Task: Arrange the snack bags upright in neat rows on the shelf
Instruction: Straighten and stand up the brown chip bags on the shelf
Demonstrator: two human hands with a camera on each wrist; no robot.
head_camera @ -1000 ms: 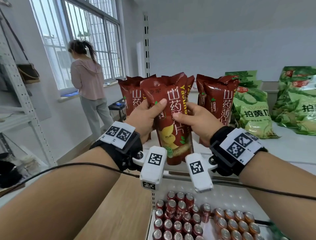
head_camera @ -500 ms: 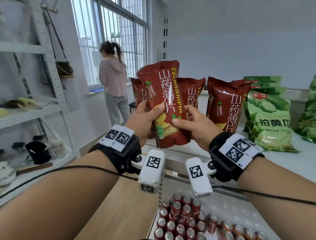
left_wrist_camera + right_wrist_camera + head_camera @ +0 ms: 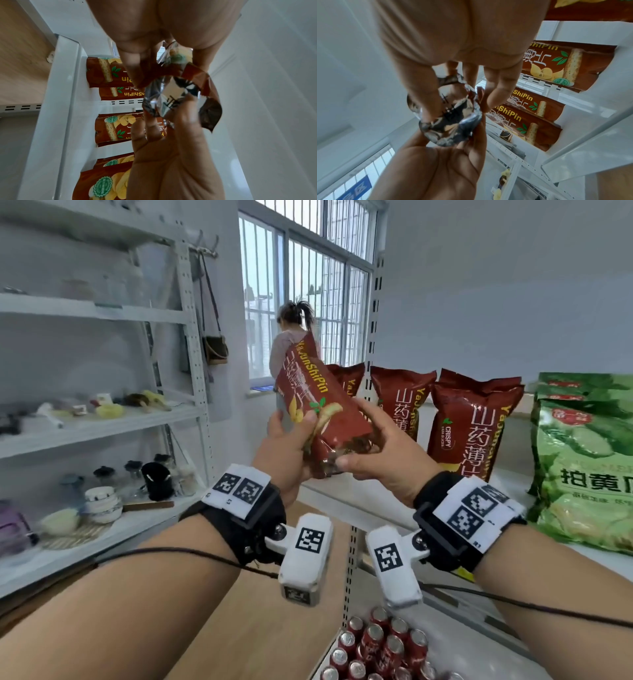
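A red-brown yam-crisp bag [image 3: 320, 405] hangs in the air in front of the shelf's left end, tilted with its top up and to the left. My left hand [image 3: 291, 440] grips its lower left side and my right hand [image 3: 368, 446] pinches its crumpled bottom end. In the left wrist view my left hand [image 3: 168, 70] holds the bag's foil bottom [image 3: 173, 97]. The right wrist view has my right hand [image 3: 458, 104] pinching that same end [image 3: 452, 124]. Three matching red bags [image 3: 474, 426] stand upright on the white shelf [image 3: 346, 501].
Green cucumber-crisp bags [image 3: 582, 470] stand at the shelf's right. Several red cans [image 3: 376, 648] fill the shelf below. A grey rack [image 3: 102, 433] with bowls and cups stands to the left. A person [image 3: 291, 344] stands at the barred window behind.
Both hands have carried the bag left and tipped it from upright to leaning, bottom end toward me. The head view has swung left, bringing the rack into sight.
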